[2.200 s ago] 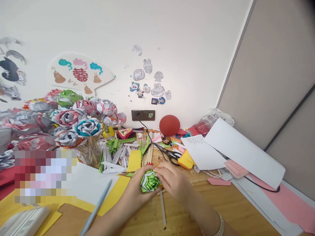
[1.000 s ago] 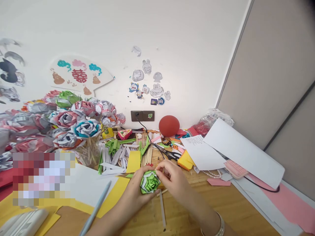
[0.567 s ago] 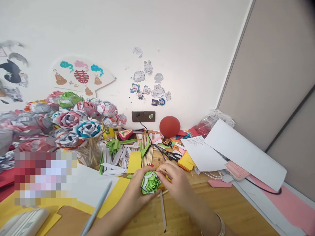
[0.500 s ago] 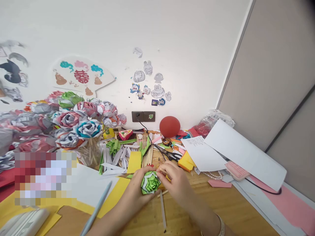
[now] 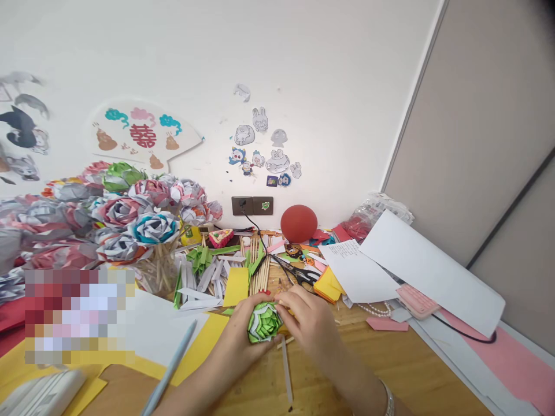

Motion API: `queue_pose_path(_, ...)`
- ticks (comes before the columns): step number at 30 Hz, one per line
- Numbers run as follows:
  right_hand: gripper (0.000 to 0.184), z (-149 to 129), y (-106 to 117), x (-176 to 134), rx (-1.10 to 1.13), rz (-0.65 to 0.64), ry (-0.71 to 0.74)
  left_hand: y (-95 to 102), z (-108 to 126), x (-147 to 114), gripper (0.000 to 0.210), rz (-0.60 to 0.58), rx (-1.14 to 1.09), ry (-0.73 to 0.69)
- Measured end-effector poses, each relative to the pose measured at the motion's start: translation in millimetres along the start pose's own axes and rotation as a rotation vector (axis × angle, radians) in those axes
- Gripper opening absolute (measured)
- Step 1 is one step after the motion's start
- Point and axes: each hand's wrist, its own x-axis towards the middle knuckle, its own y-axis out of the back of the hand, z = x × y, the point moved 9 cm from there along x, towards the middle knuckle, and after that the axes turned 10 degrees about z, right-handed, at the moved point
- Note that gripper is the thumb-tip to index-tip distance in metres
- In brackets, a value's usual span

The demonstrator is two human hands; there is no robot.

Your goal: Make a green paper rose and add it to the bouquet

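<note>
A green and white folded paper flower (image 5: 264, 322) is held over the wooden table, its layered petals facing me. My left hand (image 5: 243, 323) wraps round it from the left, fingers behind it. My right hand (image 5: 306, 315) pinches at the flower's upper right edge with thumb and forefinger; the petal tip between them is mostly hidden. Below the hands lies a thin pale strip (image 5: 287, 374) with a dark end. Beyond them are a yellow paper piece (image 5: 236, 287), a bundle of wooden sticks (image 5: 259, 274) and black-handled scissors (image 5: 306, 275).
Many finished paper flowers (image 5: 156, 227) crowd the left. Folded strips (image 5: 208, 277) lie in a heap at the back, near a red balloon (image 5: 299, 223). A pale blue pen (image 5: 171, 364) rests by my left forearm. White sheets (image 5: 429, 271) and a pink calculator-like device (image 5: 417, 301) sit at right.
Both hands stay in nearly the same place around the flower. The right hand's fingers have shifted slightly left and curled a little more at the petal edge.
</note>
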Motion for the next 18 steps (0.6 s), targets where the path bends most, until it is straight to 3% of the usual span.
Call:
queue_pose_path(9,0.022,4.3,-5.8,-0.7,0.057,-0.048,-0.056,-2.7,-8.6,-0.6,0.046,-0.011,-0.069,0.013)
queue_pose_path(18,0.013,11.1,-6.3,-0.9,0.110,-0.025,-0.097,3.8,2.7,-0.9,0.044,0.058,-0.047,-0.001)
